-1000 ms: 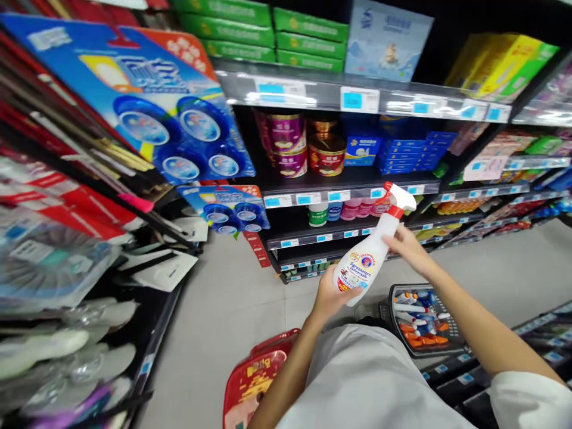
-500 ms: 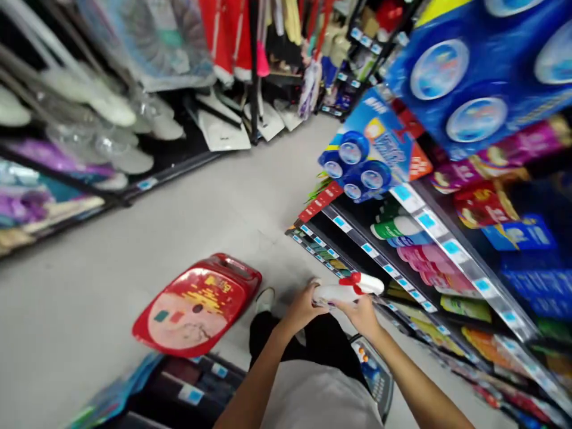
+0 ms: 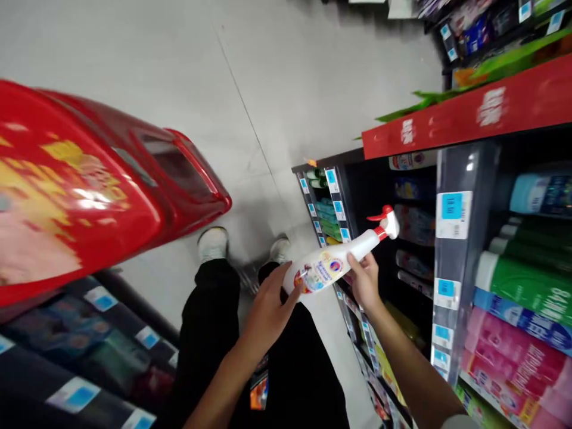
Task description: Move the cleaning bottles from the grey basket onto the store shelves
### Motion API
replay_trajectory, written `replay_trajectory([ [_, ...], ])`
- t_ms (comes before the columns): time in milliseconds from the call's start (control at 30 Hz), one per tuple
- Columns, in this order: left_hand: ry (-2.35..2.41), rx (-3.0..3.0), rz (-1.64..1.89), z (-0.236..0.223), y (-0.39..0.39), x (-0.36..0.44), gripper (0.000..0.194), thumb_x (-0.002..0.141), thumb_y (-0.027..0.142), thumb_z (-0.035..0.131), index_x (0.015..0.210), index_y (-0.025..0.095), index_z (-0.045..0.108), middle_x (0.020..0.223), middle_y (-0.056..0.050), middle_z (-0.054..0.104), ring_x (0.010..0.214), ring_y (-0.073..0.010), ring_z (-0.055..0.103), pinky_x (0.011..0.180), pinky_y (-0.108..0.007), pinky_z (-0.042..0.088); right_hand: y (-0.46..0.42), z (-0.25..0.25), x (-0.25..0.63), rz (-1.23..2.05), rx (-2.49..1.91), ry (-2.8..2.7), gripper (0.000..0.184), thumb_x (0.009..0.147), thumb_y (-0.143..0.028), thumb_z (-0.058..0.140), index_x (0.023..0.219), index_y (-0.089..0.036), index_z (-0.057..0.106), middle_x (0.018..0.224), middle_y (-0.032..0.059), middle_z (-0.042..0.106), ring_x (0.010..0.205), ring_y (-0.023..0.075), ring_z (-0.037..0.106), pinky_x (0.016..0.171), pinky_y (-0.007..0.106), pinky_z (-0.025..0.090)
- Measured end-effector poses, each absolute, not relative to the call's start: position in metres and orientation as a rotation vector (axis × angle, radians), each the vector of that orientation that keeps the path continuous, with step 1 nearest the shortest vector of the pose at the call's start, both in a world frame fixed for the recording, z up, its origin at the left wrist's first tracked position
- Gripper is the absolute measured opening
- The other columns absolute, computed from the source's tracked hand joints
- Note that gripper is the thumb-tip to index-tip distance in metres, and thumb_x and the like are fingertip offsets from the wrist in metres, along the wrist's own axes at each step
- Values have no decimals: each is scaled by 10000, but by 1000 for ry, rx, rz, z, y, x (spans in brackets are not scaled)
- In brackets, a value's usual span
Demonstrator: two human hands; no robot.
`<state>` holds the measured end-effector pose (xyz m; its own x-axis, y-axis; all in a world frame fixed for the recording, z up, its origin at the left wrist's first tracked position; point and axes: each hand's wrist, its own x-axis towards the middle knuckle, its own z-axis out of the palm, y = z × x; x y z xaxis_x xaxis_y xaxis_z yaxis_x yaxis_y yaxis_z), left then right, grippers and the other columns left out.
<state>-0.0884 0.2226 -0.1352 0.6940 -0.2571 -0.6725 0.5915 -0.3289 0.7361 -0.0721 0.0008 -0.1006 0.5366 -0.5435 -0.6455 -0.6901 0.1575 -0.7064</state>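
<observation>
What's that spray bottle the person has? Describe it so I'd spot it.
Start at the grey shelf unit stacked with pink and green packs. Beside it, the person's left hand and right hand hold a white spray bottle. Its red-and-white trigger head and colourful label set it apart from the shelved goods.

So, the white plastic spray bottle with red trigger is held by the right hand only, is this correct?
No, the head view shows the left hand also holding the white plastic spray bottle with red trigger, at its lower end, together with the right hand.
</observation>
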Motion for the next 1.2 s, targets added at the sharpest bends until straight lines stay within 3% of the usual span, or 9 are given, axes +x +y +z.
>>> replay_trajectory([
  [133, 478, 1596, -874, -152, 187, -102, 530, 974, 568, 530, 1386, 236, 563, 1406, -105, 614, 1204, -291, 618, 1059, -507, 488, -54, -121, -36, -110, -1613, 1115, 496, 703, -437, 893, 1048, -204, 624, 993, 25, 738, 909, 179, 707, 812, 332, 616],
  [267, 461, 1547, -873, -165, 161, -124, 481, 966, 554, 519, 1305, 227, 613, 1307, -110, 665, 1128, -294, 648, 1038, -527, 495, -90, -131, 7, -311, -1717, 1061, 561, 663, -396, 891, 1111, -217, 605, 1090, 47, 738, 1066, 232, 704, 877, 417, 625],
  [367, 463, 1521, -836, -172, 145, -142, 438, 971, 532, 507, 1247, 220, 643, 1257, -113, 688, 1100, -290, 664, 1022, -510, 517, -105, -138, 25, -484, -1803, 1020, 521, 707, -397, 849, 1127, -230, 590, 1219, 85, 709, 1176, 269, 682, 940, 471, 615],
  [500, 460, 1482, -857, -171, 132, -165, 413, 977, 524, 521, 1223, 225, 664, 1251, -117, 697, 1148, -309, 655, 1046, -534, 514, -122, -154, 37, -649, -1977, 949, 536, 832, -460, 727, 1292, -261, 537, 1370, 115, 636, 1252, 274, 651, 992, 514, 598],
  [633, 426, 1456, -924, -172, 131, -182, 427, 994, 527, 513, 1255, 227, 670, 1293, -125, 685, 1191, -317, 652, 1065, -551, 518, -140, -179, 55, -693, -2118, 878, 523, 892, -495, 643, 1343, -249, 544, 1410, 120, 597, 1262, 254, 644, 1013, 488, 584],
  [833, 354, 1455, -938, -187, 146, -197, 392, 992, 506, 540, 1244, 246, 691, 1265, -100, 713, 1143, -300, 698, 1003, -500, 584, -178, -207, 99, -911, -2134, 703, 639, 835, -430, 687, 1400, -223, 471, 1310, 110, 637, 1191, 241, 681, 1082, 480, 538],
  [1033, 490, 1451, -883, -201, 164, -198, 416, 957, 557, 573, 1190, 232, 689, 1226, -103, 724, 1131, -319, 698, 1013, -507, 569, -195, -219, 127, -954, -2190, 746, 508, 917, -402, 551, 1396, -241, 491, 1424, 118, 549, 1308, 242, 611, 1144, 512, 470],
  [1200, 541, 1400, -926, -201, 171, -194, 449, 926, 603, 571, 1159, 237, 685, 1209, -100, 727, 1138, -326, 685, 1044, -522, 537, -180, -243, 118, -847, -2218, 778, 702, 771, -425, 762, 1364, -152, 501, 1327, 165, 622, 1230, 304, 658, 1090, 547, 525],
])
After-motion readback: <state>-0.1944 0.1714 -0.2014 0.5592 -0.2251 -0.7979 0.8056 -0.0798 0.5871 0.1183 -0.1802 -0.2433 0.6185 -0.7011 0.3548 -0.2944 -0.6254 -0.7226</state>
